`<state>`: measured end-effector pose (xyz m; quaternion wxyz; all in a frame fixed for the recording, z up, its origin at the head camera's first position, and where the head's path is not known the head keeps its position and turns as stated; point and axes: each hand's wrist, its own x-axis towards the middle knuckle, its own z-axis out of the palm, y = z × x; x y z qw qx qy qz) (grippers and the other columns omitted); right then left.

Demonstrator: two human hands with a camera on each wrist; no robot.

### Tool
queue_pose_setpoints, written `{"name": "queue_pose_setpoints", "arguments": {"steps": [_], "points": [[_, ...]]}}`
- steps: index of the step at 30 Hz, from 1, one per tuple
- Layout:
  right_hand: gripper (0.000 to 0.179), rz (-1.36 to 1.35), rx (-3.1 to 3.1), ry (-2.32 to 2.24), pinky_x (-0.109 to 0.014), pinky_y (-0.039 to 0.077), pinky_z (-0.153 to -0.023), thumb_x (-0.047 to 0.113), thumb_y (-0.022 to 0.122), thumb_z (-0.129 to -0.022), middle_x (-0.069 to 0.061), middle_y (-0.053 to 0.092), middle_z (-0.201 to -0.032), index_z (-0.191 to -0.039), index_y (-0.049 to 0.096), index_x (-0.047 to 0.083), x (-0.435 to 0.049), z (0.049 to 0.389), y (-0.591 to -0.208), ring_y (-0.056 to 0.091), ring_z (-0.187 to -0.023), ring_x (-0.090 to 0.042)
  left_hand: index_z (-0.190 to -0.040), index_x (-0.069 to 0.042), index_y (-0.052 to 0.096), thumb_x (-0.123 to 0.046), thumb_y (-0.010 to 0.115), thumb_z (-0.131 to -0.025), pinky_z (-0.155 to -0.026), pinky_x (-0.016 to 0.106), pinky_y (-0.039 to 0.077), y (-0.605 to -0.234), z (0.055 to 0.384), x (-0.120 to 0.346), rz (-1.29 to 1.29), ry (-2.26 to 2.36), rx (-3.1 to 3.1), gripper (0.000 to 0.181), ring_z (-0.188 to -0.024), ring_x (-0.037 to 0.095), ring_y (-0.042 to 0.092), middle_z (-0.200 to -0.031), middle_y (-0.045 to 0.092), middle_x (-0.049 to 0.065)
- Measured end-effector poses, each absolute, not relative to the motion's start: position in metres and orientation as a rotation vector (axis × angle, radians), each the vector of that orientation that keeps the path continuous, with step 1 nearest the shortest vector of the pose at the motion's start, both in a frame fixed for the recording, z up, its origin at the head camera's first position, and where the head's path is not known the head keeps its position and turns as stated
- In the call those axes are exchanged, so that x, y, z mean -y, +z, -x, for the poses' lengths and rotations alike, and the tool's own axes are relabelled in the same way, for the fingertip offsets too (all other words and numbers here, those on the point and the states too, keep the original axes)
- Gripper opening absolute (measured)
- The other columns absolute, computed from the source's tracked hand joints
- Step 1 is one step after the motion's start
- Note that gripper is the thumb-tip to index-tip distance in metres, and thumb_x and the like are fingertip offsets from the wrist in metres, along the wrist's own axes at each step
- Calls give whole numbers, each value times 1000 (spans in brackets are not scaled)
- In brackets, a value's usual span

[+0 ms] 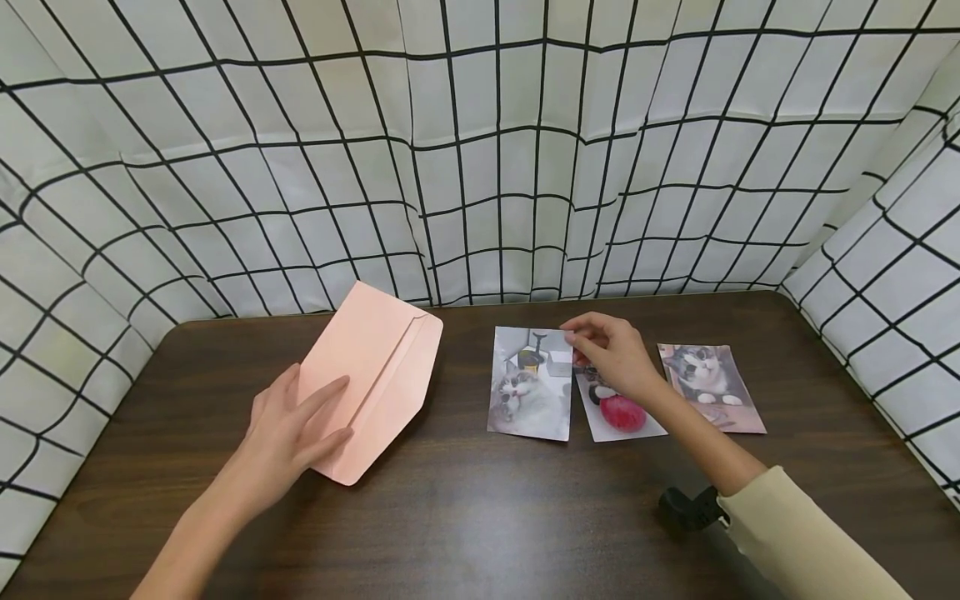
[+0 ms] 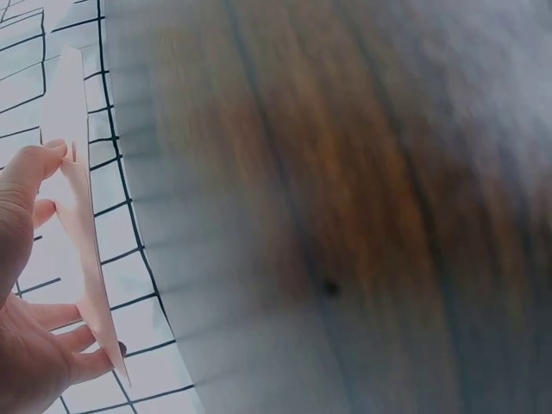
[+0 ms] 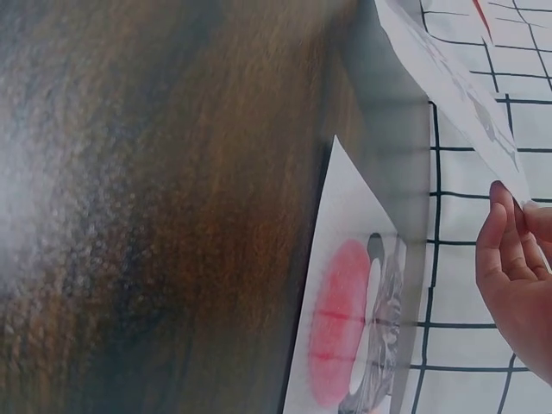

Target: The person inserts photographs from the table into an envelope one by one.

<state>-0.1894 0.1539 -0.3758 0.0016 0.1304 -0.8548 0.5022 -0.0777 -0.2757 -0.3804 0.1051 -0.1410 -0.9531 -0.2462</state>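
A pink envelope (image 1: 367, 350) with its flap toward the right is held by my left hand (image 1: 288, 433), thumb and fingers around its lower left side. In the left wrist view the envelope (image 2: 73, 172) appears nearly edge-on between thumb and fingers. My right hand (image 1: 611, 354) pinches the upper right corner of a cat photo (image 1: 530, 392). The right wrist view has this photo (image 3: 457, 95) tilted up from the table. Beneath my right hand lies another photo (image 1: 618, 412) with a red round shape on it, partly covered by the hand and wrist.
Farther right lies a cat photo (image 1: 705, 375) with a pinkish lower part, seemingly over another sheet. All rest on a dark wooden table (image 1: 465, 533). White curtains with a black grid (image 1: 480, 167) stand along its back and sides. A black strap device (image 1: 690, 508) is on my right wrist.
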Motion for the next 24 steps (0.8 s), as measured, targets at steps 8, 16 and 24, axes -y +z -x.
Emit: {"name": "queue_pose_setpoints", "arguments": {"steps": [8, 16, 24], "points": [[19, -412, 2664, 1610, -33, 60, -72, 3, 63, -105, -15, 72, -87, -120, 72, -5, -154, 188, -373, 67, -76, -22, -143, -13, 64, -17, 85, -90, -97, 77, 32, -383, 82, 271, 459, -767, 2749, 57, -139, 67, 25, -157, 26, 44], [20, -389, 2670, 1636, -31, 60, -75, 5, 64, -105, -15, 72, -89, -121, 72, -4, -153, 187, -373, 67, -77, -18, -141, -10, 65, -12, 85, -88, -101, 78, 29, -381, 87, 263, 462, -782, 2727, 57, -141, 68, 23, -156, 26, 45], [20, -386, 2646, 1690, -32, 61, -75, 3, 63, -105, -15, 72, -89, -121, 71, -5, -150, 185, -373, 68, -76, -18, -143, -12, 64, -15, 84, -91, -102, 78, 31, -378, 88, 254, 424, -800, 2763, 56, -142, 66, 22, -158, 24, 43]]}}
